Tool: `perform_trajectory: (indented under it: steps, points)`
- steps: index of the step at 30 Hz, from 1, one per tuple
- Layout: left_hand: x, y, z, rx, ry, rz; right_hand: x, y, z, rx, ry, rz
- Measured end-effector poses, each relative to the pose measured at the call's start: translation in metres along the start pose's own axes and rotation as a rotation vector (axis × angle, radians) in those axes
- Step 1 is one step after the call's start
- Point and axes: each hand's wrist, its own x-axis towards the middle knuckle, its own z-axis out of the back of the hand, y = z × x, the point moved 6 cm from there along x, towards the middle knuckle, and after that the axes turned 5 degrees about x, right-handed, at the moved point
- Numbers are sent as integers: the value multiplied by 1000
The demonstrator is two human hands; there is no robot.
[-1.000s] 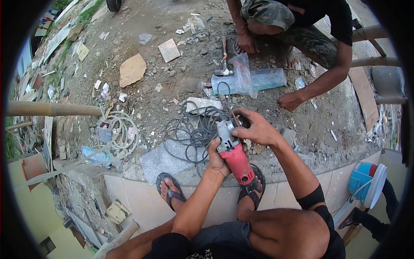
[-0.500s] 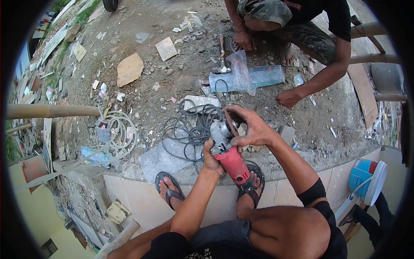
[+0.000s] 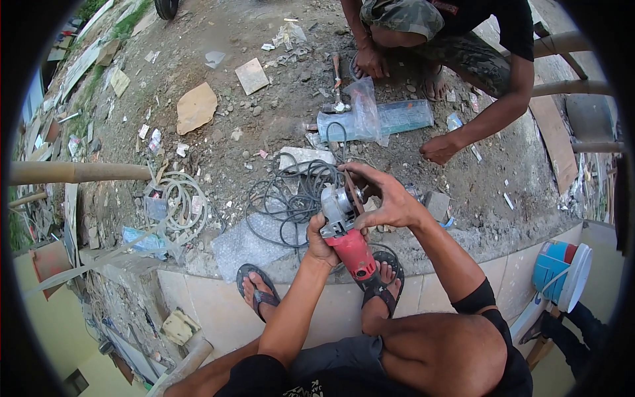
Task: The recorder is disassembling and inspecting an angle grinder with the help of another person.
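My left hand (image 3: 319, 241) is closed around a red and silver angle grinder (image 3: 355, 255) below its metal head. At that head, the fingers and thumb of my right hand (image 3: 387, 202) grip a thin brown disc (image 3: 352, 194), held upright on edge against the spindle side. A tangled dark cable (image 3: 281, 208) lies beneath the tool, partly over bubble wrap (image 3: 235, 245). A pale broken slab (image 3: 297, 159) sits just beyond the cable. My sandalled feet are either side below, on the dirt's tiled edge.
A crouching co-worker (image 3: 483, 33) reaches down near a plastic-wrapped bluish package (image 3: 403, 119) and a hammer (image 3: 337, 79). Bamboo poles (image 3: 86, 171), a coiled pale hose (image 3: 188, 208), scattered rubble and tile scraps surround us. A blue-and-white bucket (image 3: 555, 278) stands at right.
My right fingers have moved further round the disc at the grinder's head, and more of the disc's flat edge shows. My left hand keeps its grip. The co-worker stays crouched.
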Motion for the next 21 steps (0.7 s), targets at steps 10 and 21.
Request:
perform_trajectory:
  steps: [10,21]
  points:
    - [0,-11,-5,-78,82,-113,-51,-34,-36,231,-62,-246]
    - [3,-20,1,-352,460,-149,-66,6,-95,-124,-63,-457]
